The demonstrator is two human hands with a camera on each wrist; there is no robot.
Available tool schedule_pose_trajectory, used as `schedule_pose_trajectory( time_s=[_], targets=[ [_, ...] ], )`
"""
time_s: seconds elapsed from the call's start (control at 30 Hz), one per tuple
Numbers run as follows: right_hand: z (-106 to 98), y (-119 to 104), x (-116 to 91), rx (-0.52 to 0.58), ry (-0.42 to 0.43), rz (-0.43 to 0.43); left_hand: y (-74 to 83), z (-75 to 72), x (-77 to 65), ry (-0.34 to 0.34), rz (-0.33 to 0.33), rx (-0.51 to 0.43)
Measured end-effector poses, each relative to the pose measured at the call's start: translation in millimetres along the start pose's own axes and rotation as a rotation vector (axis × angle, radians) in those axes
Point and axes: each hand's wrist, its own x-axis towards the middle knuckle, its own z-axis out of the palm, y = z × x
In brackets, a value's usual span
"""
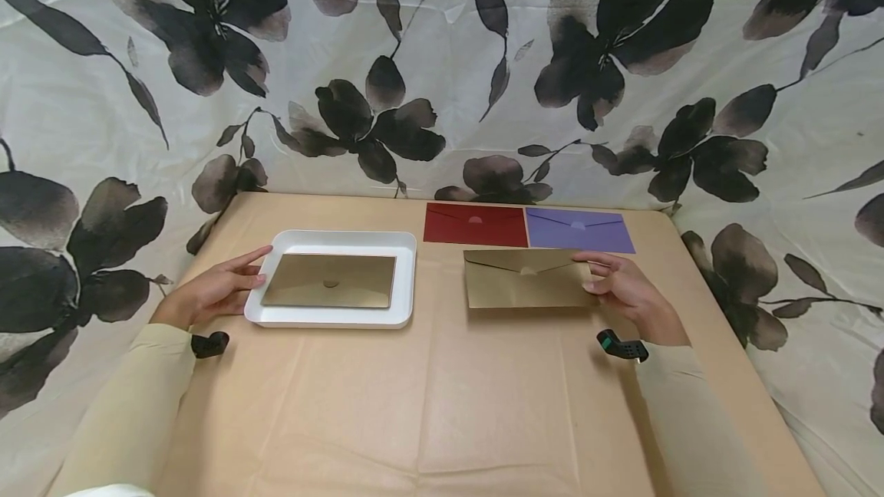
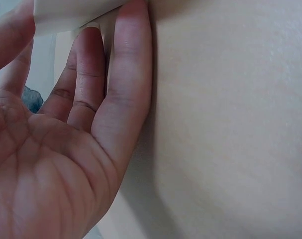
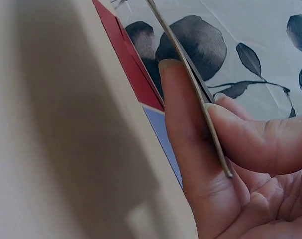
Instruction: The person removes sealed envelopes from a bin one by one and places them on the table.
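My right hand pinches a gold envelope at its right end, thumb on one face and a finger on the other. The envelope is tilted, with its flap facing me and a shadow below it. In the right wrist view, the gold envelope shows edge-on between thumb and finger. My left hand rests against the left side of a white tray, its fingers fairly straight. The tray's wall meets those fingertips in the left wrist view. Another gold envelope lies in the tray.
Behind the held envelope, a red envelope and a purple envelope lie side by side at the table's back edge. The table has a tan cover. A floral cloth hangs behind it and around its sides.
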Motion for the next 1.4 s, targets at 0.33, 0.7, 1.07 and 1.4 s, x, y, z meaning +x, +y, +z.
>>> schedule_pose_trajectory(
  time_s=[0.33, 0.7, 1.07, 1.4],
  targets=[
    [-23.0, 3.3, -11.0, -0.068, 0.013, 0.036, -1.8, -0.6, 0.9, 0.014, -0.012, 0.015],
    [-39.8, 8.7, -11.0, 0.1, -0.014, -0.016, 0.7, -0.6, 0.4, 0.005, -0.009, -0.01],
    [-53.1, 8.1, -14.5, 0.081, 0.009, 0.011, -0.5, -0.8, 1.7, 0.01, -0.014, 0.02],
    [-61.9, 7.7, -13.8, 0.008, 0.023, 0.04, -0.7, -2.6, 3.4, 0.005, -0.024, 0.012]
  ],
)
